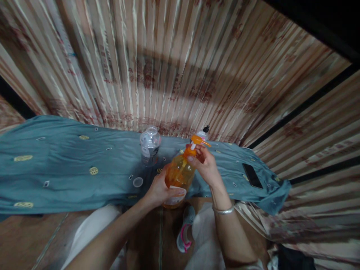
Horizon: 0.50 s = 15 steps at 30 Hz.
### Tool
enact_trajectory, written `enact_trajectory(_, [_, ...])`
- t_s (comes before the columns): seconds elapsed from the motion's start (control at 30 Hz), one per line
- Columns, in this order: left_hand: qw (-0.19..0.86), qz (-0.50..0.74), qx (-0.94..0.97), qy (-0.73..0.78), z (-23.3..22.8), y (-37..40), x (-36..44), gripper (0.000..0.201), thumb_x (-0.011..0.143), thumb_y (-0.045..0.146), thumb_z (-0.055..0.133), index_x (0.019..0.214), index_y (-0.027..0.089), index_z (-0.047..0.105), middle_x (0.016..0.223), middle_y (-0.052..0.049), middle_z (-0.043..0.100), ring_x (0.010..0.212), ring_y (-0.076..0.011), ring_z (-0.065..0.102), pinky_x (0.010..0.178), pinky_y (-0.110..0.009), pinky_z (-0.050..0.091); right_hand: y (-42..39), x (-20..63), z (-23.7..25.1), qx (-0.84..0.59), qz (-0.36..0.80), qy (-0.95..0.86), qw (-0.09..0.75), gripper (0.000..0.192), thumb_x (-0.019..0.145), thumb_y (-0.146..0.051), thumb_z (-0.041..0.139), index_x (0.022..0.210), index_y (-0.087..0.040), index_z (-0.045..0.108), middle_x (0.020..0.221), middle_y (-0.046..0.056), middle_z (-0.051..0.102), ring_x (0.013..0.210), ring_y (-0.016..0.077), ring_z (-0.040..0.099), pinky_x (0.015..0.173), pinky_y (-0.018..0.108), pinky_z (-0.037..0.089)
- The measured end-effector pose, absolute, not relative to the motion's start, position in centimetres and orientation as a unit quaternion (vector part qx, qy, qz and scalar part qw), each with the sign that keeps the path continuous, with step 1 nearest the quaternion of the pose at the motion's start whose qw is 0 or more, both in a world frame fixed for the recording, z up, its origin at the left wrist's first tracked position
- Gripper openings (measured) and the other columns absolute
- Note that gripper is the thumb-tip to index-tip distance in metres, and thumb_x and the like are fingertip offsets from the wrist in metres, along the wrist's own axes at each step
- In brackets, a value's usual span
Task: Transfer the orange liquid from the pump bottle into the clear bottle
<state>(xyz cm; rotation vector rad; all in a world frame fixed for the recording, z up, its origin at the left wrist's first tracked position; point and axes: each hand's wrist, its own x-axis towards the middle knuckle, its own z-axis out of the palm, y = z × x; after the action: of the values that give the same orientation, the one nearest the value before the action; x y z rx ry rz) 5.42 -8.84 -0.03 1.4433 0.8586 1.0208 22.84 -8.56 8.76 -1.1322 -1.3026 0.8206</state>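
Head view: a striped curtain (180, 63) fills the upper frame above a blue-green embroidered cloth (56, 168) stretching across the middle. At centre, an orange pump bottle (180, 174) is held tilted over the cloth's near edge. The left hand (160, 191) wraps around its lower body by the label; the right hand (206, 165) closes its fingers at the neck, just under the orange pump head (198, 140). A clear plastic bottle (150, 146) stands just left; a dark phone (252, 175) lies right.
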Motion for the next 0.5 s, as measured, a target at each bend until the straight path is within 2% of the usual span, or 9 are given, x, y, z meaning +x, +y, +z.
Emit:
enact_trajectory(0.07, [0.550, 0.432, 0.615, 0.365, -0.23, -8.76, 5.43, 0.089, 0.052, 0.040, 0.094, 0.130, 0.021, 0.056, 0.125, -0.010, 0.073, 0.115, -0.0320, 0.069, 0.105, -0.049, 0.053, -8.38, 22.70, 8.49, -0.511, 0.318, -0.542, 0.587, 0.052, 0.056, -0.050, 0.090, 0.093, -0.024, 0.065, 0.109, 0.006, 0.073, 0.102, 0.0227, 0.068, 0.102, 0.043, 0.051])
enact_trajectory(0.17, [0.547, 0.431, 0.617, 0.367, -0.50, -8.69, 5.48, 0.091, 0.053, 0.040, 0.094, 0.133, 0.021, 0.055, 0.125, -0.010, 0.072, 0.116, -0.0322, 0.069, 0.106, -0.049, 0.053, -8.51, 22.69, 8.64, -0.514, 0.316, -0.545, 0.583, 0.045, 0.058, -0.049, 0.089, 0.086, -0.024, 0.064, 0.103, 0.005, 0.073, 0.097, 0.0211, 0.068, 0.099, 0.041, 0.051])
enact_trajectory(0.37, [0.540, 0.436, 0.616, 0.373, -0.51, -8.55, 5.60, 0.092, 0.053, 0.039, 0.094, 0.134, 0.022, 0.055, 0.127, -0.010, 0.072, 0.118, -0.0316, 0.069, 0.108, -0.049, 0.052, -9.00, 22.71, 9.46, -0.463, 0.378, -0.579, 0.554, 0.041, 0.074, -0.059, 0.075, 0.096, -0.025, 0.069, 0.113, 0.005, 0.074, 0.111, 0.0230, 0.066, 0.104, 0.041, 0.049])
enact_trajectory(0.5, [0.532, 0.424, 0.623, 0.386, -0.09, -8.60, 5.52, 0.090, 0.054, 0.039, 0.094, 0.134, 0.022, 0.055, 0.125, -0.009, 0.073, 0.115, -0.0314, 0.070, 0.106, -0.049, 0.053, -8.55, 22.31, 8.96, -0.496, 0.337, -0.549, 0.582, 0.049, 0.062, -0.053, 0.086, 0.095, -0.025, 0.064, 0.105, 0.003, 0.073, 0.102, 0.0203, 0.066, 0.101, 0.038, 0.050])
